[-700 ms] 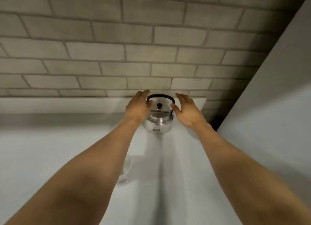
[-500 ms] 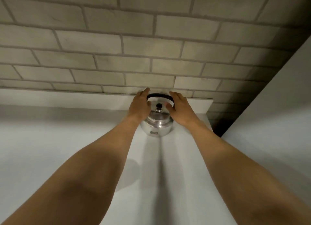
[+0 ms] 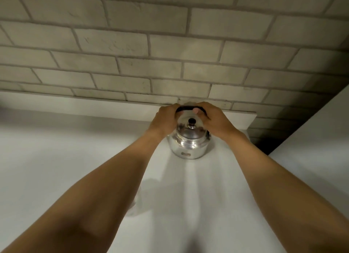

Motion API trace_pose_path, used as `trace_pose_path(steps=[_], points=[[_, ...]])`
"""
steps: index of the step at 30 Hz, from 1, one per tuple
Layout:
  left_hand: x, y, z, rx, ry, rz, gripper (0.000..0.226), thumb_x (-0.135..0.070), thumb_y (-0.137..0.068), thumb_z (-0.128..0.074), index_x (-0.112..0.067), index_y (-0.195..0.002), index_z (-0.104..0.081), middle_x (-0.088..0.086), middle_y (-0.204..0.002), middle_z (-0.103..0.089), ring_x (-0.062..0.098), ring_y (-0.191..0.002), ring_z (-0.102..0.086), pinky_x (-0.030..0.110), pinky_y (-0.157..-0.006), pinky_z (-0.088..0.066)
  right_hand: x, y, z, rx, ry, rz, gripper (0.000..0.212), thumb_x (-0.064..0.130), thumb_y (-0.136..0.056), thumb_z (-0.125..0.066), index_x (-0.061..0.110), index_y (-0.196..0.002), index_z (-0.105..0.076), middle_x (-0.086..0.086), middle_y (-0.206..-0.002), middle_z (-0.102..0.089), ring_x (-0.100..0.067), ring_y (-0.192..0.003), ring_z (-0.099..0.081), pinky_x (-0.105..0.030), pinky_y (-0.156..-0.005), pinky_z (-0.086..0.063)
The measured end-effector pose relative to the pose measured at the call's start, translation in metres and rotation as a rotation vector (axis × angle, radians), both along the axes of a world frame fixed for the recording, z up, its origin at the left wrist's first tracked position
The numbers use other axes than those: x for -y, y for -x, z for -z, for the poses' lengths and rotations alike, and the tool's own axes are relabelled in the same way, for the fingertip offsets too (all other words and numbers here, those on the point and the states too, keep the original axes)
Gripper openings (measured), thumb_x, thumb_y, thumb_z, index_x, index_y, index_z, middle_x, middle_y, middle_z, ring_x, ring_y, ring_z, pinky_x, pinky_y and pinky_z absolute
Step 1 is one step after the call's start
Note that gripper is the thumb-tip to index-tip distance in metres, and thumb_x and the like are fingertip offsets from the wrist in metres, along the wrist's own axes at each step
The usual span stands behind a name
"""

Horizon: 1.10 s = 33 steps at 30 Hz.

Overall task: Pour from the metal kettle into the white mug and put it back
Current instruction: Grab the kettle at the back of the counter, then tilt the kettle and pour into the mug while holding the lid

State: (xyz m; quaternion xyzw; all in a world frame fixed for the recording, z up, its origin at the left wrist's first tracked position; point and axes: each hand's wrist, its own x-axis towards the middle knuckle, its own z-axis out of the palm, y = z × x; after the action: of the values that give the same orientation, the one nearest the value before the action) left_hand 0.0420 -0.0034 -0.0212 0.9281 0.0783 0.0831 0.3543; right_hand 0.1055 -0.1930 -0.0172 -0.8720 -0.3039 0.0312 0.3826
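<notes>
A shiny metal kettle [image 3: 189, 146] with a black lid knob stands on the white counter [image 3: 56, 167] close to the back ledge. Its black handle arches over the lid. My left hand [image 3: 165, 120] grips the left end of that handle and my right hand [image 3: 215, 121] grips the right end, fingers curled over it. The kettle's base rests on the counter. Only a sliver of the white mug [image 3: 135, 205] shows beside my left forearm, which hides most of it.
A grey brick wall [image 3: 170, 54] rises just behind the kettle, above a low white ledge [image 3: 94, 109]. A white panel [image 3: 311, 148] slants along the right side, with a dark gap at the back right corner.
Both hands went from open beside the kettle to closed on its black handle. The view tilted up a little, and the mug slipped mostly behind my left forearm.
</notes>
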Motion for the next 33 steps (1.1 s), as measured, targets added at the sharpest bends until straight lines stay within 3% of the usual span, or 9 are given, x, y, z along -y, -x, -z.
trace_pose_path(steps=[4, 9, 13, 17, 22, 24, 28, 31, 33], points=[[0.009, 0.025, -0.022, 0.038, 0.0, 0.019, 0.027, -0.029, -0.108, -0.055, -0.017, -0.128, -0.069, 0.011, -0.103, -0.074, 0.03, -0.093, -0.07, 0.038, -0.084, -0.056, 0.012, 0.025, -0.023, 0.042, -0.009, 0.051, 0.019, 0.043, -0.105, -0.053, 0.035, -0.115, -0.067, 0.017, -0.102, -0.069, 0.004, -0.093, -0.062, -0.013, -0.076, -0.041], [0.019, 0.077, -0.047, 0.136, -0.04, 0.065, 0.028, -0.028, -0.107, -0.056, -0.019, -0.13, -0.069, 0.009, -0.105, -0.077, 0.029, -0.094, -0.07, 0.036, -0.083, -0.055, 0.022, 0.077, -0.058, 0.084, -0.011, 0.093, 0.016, 0.048, -0.1, -0.059, 0.038, -0.105, -0.071, 0.021, -0.092, -0.072, 0.017, -0.087, -0.06, -0.002, -0.067, -0.039], [0.029, 0.126, -0.048, 0.194, -0.02, 0.091, 0.026, -0.023, -0.106, -0.057, -0.014, -0.127, -0.069, 0.01, -0.106, -0.077, 0.031, -0.098, -0.071, 0.035, -0.082, -0.052, 0.031, 0.129, -0.065, 0.148, 0.002, 0.113, 0.02, 0.045, -0.101, -0.059, 0.031, -0.107, -0.073, 0.015, -0.087, -0.073, 0.005, -0.084, -0.064, -0.01, -0.064, -0.041], [0.041, 0.182, -0.034, 0.272, -0.004, 0.096, 0.045, -0.028, -0.107, -0.055, -0.019, -0.151, -0.049, 0.005, -0.142, -0.055, 0.025, -0.129, -0.057, 0.039, -0.101, -0.052, 0.039, 0.175, -0.059, 0.137, -0.042, 0.134, 0.018, 0.042, -0.101, -0.062, 0.028, -0.104, -0.073, 0.022, -0.076, -0.069, 0.004, -0.075, -0.062, -0.007, -0.062, -0.04], [0.059, 0.254, 0.005, 0.461, -0.122, 0.077, 0.038, -0.036, -0.101, -0.064, -0.019, -0.135, -0.063, 0.006, -0.14, -0.056, 0.027, -0.122, -0.055, 0.041, -0.098, -0.052, 0.045, 0.213, -0.054, 0.137, -0.029, 0.159, 0.023, 0.043, -0.1, -0.063, 0.024, -0.105, -0.075, 0.016, -0.083, -0.072, 0.001, -0.079, -0.065, -0.009, -0.063, -0.044], [0.063, 0.27, 0.021, 0.529, -0.199, 0.058, 0.039, -0.036, -0.1, -0.065, -0.017, -0.134, -0.065, 0.008, -0.135, -0.06, 0.027, -0.118, -0.056, 0.041, -0.1, -0.049, 0.045, 0.224, -0.053, 0.14, -0.015, 0.166, 0.025, 0.046, -0.099, -0.064, 0.025, -0.106, -0.075, 0.013, -0.087, -0.075, -0.004, -0.082, -0.067, -0.017, -0.068, -0.051], [0.071, 0.285, 0.037, 0.42, -0.297, 0.123, 0.049, -0.045, -0.102, -0.06, -0.02, -0.144, -0.062, 0.006, -0.144, -0.061, 0.031, -0.124, -0.058, 0.049, -0.1, -0.052, 0.043, 0.237, -0.055, 0.145, -0.016, 0.173, 0.026, 0.046, -0.099, -0.065, 0.024, -0.105, -0.075, 0.01, -0.09, -0.076, -0.007, -0.086, -0.069, -0.028, -0.075, -0.056], [0.075, 0.288, 0.04, 0.324, -0.312, 0.139, 0.064, -0.053, -0.104, -0.052, -0.02, -0.158, -0.045, 0.003, -0.165, -0.044, 0.033, -0.137, -0.051, 0.046, -0.111, -0.046, 0.043, 0.242, -0.055, 0.138, -0.023, 0.172, 0.025, 0.046, -0.099, -0.066, 0.023, -0.103, -0.075, 0.01, -0.088, -0.075, -0.007, -0.084, -0.069, -0.028, -0.074, -0.055], [0.077, 0.286, 0.038, 0.329, -0.316, 0.142, 0.067, -0.053, -0.104, -0.05, -0.016, -0.159, -0.043, 0.005, -0.167, -0.041, 0.031, -0.142, -0.045, 0.044, -0.117, -0.04, 0.043, 0.245, -0.056, 0.133, -0.031, 0.175, 0.024, 0.046, -0.098, -0.066, 0.024, -0.102, -0.076, 0.012, -0.086, -0.075, -0.004, -0.081, -0.067, -0.024, -0.069, -0.05]])
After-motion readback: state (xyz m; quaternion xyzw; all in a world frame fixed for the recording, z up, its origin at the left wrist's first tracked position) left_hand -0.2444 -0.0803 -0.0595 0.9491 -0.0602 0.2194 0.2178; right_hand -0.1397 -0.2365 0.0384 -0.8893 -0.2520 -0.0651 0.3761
